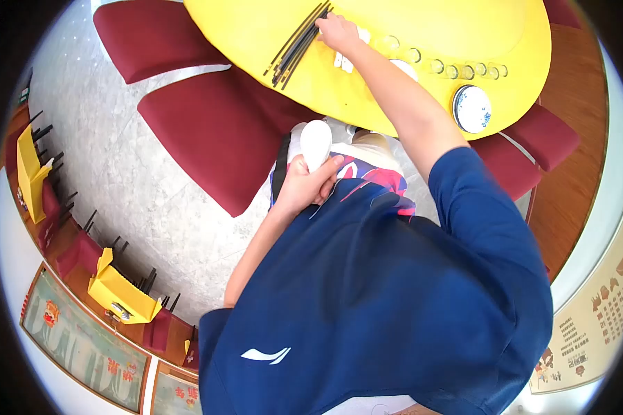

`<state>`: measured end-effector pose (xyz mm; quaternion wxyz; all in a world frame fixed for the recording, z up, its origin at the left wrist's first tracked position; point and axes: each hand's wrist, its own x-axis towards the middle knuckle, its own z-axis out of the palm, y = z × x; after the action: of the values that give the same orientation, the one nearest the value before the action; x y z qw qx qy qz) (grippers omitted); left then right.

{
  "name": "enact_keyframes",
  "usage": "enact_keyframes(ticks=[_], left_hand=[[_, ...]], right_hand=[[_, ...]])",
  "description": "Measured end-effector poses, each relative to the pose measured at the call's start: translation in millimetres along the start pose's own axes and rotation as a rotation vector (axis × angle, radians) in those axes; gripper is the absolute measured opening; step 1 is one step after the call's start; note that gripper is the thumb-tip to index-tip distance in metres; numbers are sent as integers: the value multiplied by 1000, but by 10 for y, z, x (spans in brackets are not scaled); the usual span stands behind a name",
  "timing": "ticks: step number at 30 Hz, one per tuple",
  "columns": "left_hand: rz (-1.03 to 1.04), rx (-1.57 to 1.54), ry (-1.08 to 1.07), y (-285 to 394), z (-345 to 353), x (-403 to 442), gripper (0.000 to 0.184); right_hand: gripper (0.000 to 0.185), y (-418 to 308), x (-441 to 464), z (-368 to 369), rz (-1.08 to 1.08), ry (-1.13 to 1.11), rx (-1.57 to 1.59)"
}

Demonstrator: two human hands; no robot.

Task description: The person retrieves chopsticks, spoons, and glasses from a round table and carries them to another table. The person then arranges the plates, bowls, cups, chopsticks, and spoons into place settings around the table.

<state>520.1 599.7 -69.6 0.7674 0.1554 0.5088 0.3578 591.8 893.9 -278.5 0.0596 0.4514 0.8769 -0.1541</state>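
Observation:
My left hand [308, 183] is closed in front of my body around a white soup spoon [316, 144], its rounded bowl pointing up toward the table. Whether more spoons are stacked beneath it, I cannot tell. My right hand [338, 32] reaches across the yellow table [256, 24], fingers curled at the upper end of a bundle of dark chopsticks [298, 48]. The chopsticks lie slanted and loosely side by side on the tablecloth. White spoon-like pieces [343, 62] lie just below my right wrist, partly hidden by the arm.
Several small clear glasses [452, 71] stand in a line on the table. A stack of blue-and-white plates [472, 109] sits near the right edge. A white dish [403, 69] is partly behind my forearm. Dark red chairs [208, 131] surround the table; yellow-covered tables [124, 294] stand far left.

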Motion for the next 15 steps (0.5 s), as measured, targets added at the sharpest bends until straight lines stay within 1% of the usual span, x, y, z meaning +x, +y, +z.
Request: enact_keyframes(ticks=[1, 2, 3, 5, 7, 8, 9, 11, 12, 13, 15], left_hand=[[18, -67, 22, -16, -20, -52, 33], [65, -154, 12, -70, -59, -97, 28], [69, -161, 18, -100, -101, -132, 28], [83, -273, -18, -117, -163, -193, 23], [104, -276, 6, -163, -158, -219, 24], [116, -273, 24, -182, -166, -220, 25], [119, -263, 23, -201, -186, -210, 25], [135, -302, 92, -243, -200, -168, 23], [168, -391, 126, -254, -196, -156, 21], [169, -390, 122, -256, -198, -144, 21], [276, -449, 204, -268, -184, -118, 20]], right_hand=[[36, 41, 81, 83, -5, -3, 2], [34, 68, 133, 128, -75, 8, -35], [31, 103, 174, 167, -148, 20, -75], [28, 158, 231, 116, -179, 19, -74], [28, 237, 309, 41, -260, -27, -120], [27, 291, 333, -11, -341, -2, -110], [27, 341, 346, -54, -337, 8, -108], [24, 343, 329, -296, -349, -95, 35], [18, 334, 275, -410, -360, 5, 14], [18, 296, 226, -591, -358, 7, 11], [49, 253, 142, -876, 165, -57, 750]])
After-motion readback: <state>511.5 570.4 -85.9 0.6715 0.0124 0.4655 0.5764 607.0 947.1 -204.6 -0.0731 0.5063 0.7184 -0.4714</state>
